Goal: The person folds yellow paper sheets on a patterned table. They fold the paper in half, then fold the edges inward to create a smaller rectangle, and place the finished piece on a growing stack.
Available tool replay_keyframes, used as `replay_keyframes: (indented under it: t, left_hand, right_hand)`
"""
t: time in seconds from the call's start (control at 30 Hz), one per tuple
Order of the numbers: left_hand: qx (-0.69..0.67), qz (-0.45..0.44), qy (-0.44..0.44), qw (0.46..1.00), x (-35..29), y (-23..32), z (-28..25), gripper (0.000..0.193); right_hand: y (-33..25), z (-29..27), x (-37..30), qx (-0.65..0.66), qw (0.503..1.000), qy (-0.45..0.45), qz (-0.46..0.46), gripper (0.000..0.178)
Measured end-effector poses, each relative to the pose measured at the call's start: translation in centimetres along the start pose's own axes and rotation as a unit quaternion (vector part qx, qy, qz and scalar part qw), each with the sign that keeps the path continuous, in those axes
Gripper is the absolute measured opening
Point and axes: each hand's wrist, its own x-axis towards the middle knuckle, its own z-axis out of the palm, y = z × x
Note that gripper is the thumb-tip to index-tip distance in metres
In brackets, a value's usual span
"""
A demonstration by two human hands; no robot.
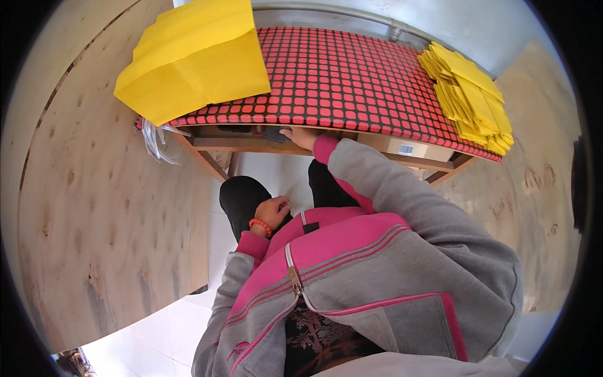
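Hands work apart: the right hand reaches under the red dotted table, fingers touching a dark object on the shelf, grip unclear, while the left hand rests loosely curled, empty, on the knee.

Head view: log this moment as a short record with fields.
left hand: left hand rests on the person's knee, nothing held
right hand: right hand reaches under the table edge, fingers at a dark object on the shelf
table: red-and-black gridded table top
left on top: large yellow stack
right on top: fanned yellow envelopes
under the table: cardboard box
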Motion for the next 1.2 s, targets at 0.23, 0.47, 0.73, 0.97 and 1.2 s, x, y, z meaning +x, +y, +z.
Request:
replay_keyframes:
  t: [0.23, 0.47, 0.73, 0.97, 1.2]
  left_hand:
    - [-0.042, 0.012, 0.0, 0.999, -0.1, 0.1, 0.5, 0.026]
    - [-0.059, 0.035, -0.03, 0.997, 1.4, 0.8, 1.0, 0.024]
    - [-0.01, -0.021, -0.016, 1.0, 0.2, 0.1, -0.2, 0.025]
    - [-0.007, -0.011, -0.038, 0.999, 0.4, 0.2, -0.1, 0.024]
    - [0.038, 0.005, -0.034, 0.999, 0.9, 1.1, 0.6, 0.021]
  right_hand:
    - [-2.8, -3.6, 0.4, 0.163, 0.983, 0.012, 0.087, 0.055]
    - [-0.8, -3.1, -0.2, 0.005, 0.998, -0.031, 0.056, 0.053]
    - [2.5, 3.4, 0.5, -0.029, 0.996, 0.057, -0.064, 0.049]
    - [0.6, 0.1, -0.7, -0.109, 0.993, 0.049, -0.027, 0.056]
    - [-1.8, -2.8, -0.6, 0.127, 0.982, 0.136, -0.029, 0.049]
